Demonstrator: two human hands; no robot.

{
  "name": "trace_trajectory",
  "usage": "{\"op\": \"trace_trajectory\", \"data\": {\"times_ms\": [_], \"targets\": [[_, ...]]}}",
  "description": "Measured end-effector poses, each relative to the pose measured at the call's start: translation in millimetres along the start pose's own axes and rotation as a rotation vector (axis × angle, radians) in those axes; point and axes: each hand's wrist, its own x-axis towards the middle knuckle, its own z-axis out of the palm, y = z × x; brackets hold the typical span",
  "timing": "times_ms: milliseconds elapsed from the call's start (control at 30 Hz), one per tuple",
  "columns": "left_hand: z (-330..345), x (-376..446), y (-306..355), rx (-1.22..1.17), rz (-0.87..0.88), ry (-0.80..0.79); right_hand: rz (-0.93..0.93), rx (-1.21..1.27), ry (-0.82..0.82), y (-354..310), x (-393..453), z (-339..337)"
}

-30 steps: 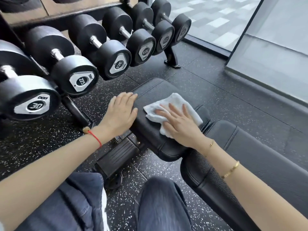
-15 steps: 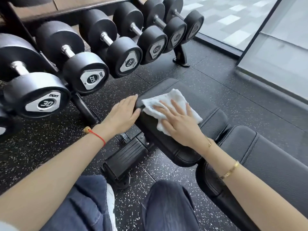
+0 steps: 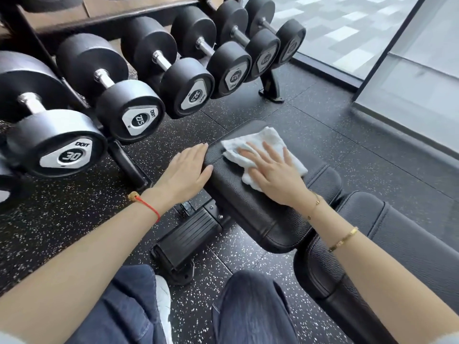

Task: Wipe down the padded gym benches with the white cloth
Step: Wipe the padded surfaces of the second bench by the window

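Since a second ago the white cloth (image 3: 263, 155) has been slid a little toward the far left corner of the seat pad (image 3: 268, 194), and the left hand (image 3: 185, 171) has been shifted from the pad's top edge down along its left side. The cloth is seen crumpled flat on the black padded seat, near its far end. It is pressed down by the right hand (image 3: 275, 175), whose fingers are spread straight over it; nothing is gripped. The left hand is laid flat and relaxed against the pad's left edge, fingers together and pointing away, just beside the cloth but not touching it. A red string bracelet (image 3: 146, 206) is worn on the left wrist, and gold bracelets (image 3: 344, 239) on the right forearm. The longer back pad (image 3: 409, 244) of the bench is set to the right of the seat pad, a narrow gap between them. Below the seat, a ribbed black foot of the frame (image 3: 186, 242) is planted on the speckled rubber floor (image 3: 49, 219). Knees in dark jeans (image 3: 250, 306) are seen at the bottom. To the left, a dumbbell rack (image 3: 272, 85) is loaded with black dumbbells (image 3: 129, 108) marked 30, 27.5 and 22.5. Glass panels (image 3: 409, 70) are seen at far right.
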Motion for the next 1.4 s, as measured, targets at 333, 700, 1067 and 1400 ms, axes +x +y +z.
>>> {"op": "trace_trajectory", "data": {"times_ms": [333, 700, 1067, 1400], "targets": [[3, 0, 15, 0.057, 0.089, 0.042, 0.225, -0.009, 0.003, 1, 3, -12], [14, -2, 31, 0.088, 0.149, 0.044, 0.401, -0.021, 0.012, 26, -52, -18], [24, 2, 45, 0.146, 0.162, 0.060, 0.185, -0.041, -0.063, -23, -136, -2], [22, 3, 46, 0.137, 0.166, 0.052, 0.375, 0.016, 0.044, 23, -64, -16]]}}
